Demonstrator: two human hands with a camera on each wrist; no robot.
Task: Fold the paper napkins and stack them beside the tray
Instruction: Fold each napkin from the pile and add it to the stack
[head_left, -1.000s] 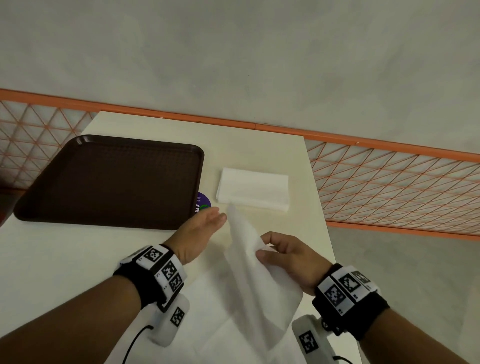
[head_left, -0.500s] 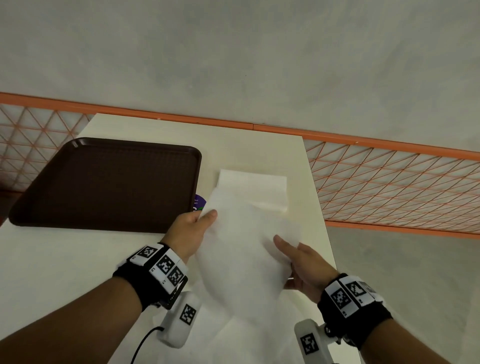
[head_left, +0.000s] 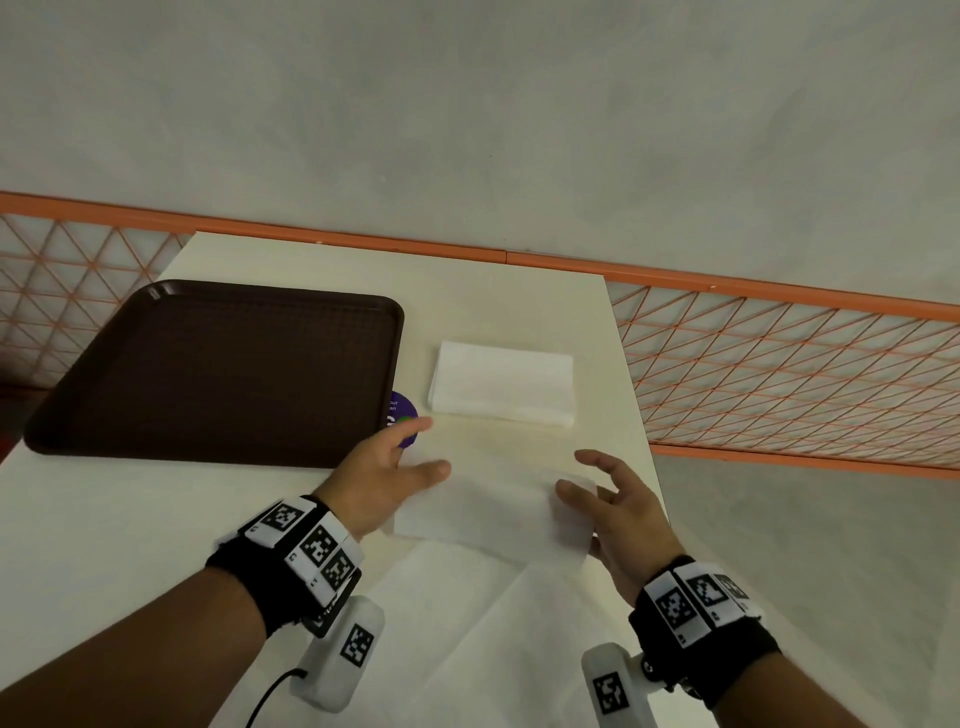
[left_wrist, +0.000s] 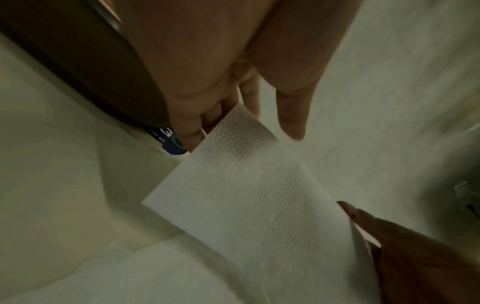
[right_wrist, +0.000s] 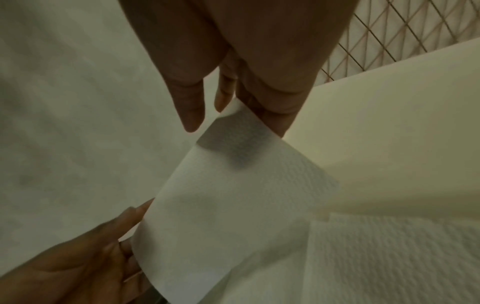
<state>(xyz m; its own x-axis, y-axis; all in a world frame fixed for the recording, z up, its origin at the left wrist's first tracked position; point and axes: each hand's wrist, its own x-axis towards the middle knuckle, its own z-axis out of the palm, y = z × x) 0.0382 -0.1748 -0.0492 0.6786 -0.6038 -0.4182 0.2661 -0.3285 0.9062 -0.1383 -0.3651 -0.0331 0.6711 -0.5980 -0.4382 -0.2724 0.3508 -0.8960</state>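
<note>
A white paper napkin (head_left: 488, 512) lies spread on the cream table (head_left: 519, 291) between my hands, its right edge curling up. My left hand (head_left: 410, 457) has straight fingers (left_wrist: 191, 133) touching the napkin's (left_wrist: 241, 185) left corner, thumb apart. My right hand (head_left: 592, 483) is relaxed, its fingers (right_wrist: 275, 117) against the lifted corner of the napkin (right_wrist: 228, 195), thumb not pressing. A stack of folded napkins (head_left: 501, 384) sits to the right of the brown tray (head_left: 218, 369). Unfolded napkins (head_left: 467, 634) lie near me.
A purple round sticker (head_left: 402, 410) shows at the tray's near right corner. The table's right edge (head_left: 631, 389) runs close to my right hand. An orange lattice railing (head_left: 779, 374) stands beyond the table, with grey floor past it.
The napkin was held up in the air between both hands; it has come down flat on the table, and both hands have loosened their hold on it.
</note>
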